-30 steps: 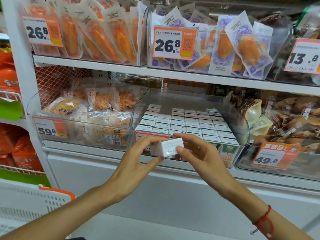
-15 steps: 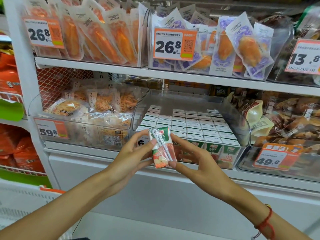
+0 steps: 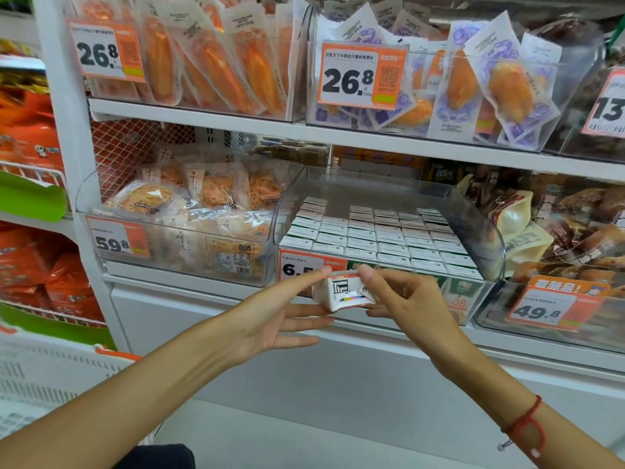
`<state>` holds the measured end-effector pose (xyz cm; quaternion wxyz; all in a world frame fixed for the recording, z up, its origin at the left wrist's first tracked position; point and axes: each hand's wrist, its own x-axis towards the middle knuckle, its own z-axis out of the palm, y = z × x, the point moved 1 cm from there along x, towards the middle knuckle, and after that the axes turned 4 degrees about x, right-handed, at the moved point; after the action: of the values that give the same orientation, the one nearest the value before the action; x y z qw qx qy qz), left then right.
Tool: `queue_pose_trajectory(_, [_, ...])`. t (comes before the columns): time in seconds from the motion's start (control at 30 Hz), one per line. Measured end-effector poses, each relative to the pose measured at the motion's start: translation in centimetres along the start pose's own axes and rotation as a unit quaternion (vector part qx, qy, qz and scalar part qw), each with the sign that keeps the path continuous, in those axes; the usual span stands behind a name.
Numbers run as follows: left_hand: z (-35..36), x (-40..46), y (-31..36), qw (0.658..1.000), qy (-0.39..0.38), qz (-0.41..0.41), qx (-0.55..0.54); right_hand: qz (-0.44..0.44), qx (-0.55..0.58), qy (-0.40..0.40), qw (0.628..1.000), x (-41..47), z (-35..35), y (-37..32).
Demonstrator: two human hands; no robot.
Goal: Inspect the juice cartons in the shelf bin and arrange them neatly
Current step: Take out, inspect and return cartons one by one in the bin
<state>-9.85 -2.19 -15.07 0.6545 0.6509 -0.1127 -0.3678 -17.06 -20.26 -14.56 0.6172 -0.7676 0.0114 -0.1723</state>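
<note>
Small white juice carton (image 3: 341, 292) held in front of the clear plastic shelf bin (image 3: 487, 231), left hand (image 3: 270, 319) pinching thumb-side with fingers extended, right hand (image 3: 402, 299) curled round it: rotate slowly, check every face, keep grip light.

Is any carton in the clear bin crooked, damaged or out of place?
Nothing looks damaged or spilled. The cartons in the bin stand in even rows inside the clear bin. Only one carton is out, pinched between the left hand and the right hand in front of the bin, lying on its side.
</note>
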Motion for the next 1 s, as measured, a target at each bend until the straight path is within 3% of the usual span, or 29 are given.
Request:
queue_pose_trajectory(0.17, [-0.3, 0.3, -0.1, 0.999, -0.003, -0.051, -0.004, 0.093, 0.005, -0.017, 0.996, -0.1, 0.4, 0.3])
queue_pose_trajectory(0.37, [-0.2, 0.6, -0.2, 0.999, 0.006, -0.043, -0.013, 0.118, 0.012, -0.018, 0.993, -0.1, 0.4, 0.1])
queue_pose_trajectory(0.5, [0.2, 0.7, -0.2, 0.999, -0.023, 0.014, -0.036, 0.132, 0.055, -0.038, 0.989, -0.2, 0.2, 0.3])
queue_pose_trajectory(0.63, [0.5, 0.7, 0.0, 0.99, 0.023, 0.135, -0.021, 0.178, 0.117, -0.059, 0.975, 0.0, 0.3, -0.1])
queue_pose_trajectory(0.83, [1.1, 0.4, 0.3, 0.969, 0.071, 0.232, 0.044, 0.111, 0.101, -0.035, 0.988, -0.1, 0.6, -0.4])
queue_pose_trajectory(0.93, [0.6, 0.4, 0.5, 0.976, 0.077, 0.198, 0.051, 0.045, 0.045, 0.01, 0.998, -0.1, 0.7, -0.5])
queue_pose_trajectory(1.0, [0.2, 0.2, 0.8, 0.985, 0.065, 0.154, 0.033, -0.041, -0.062, 0.044, 0.996, -0.2, 0.4, -0.7])
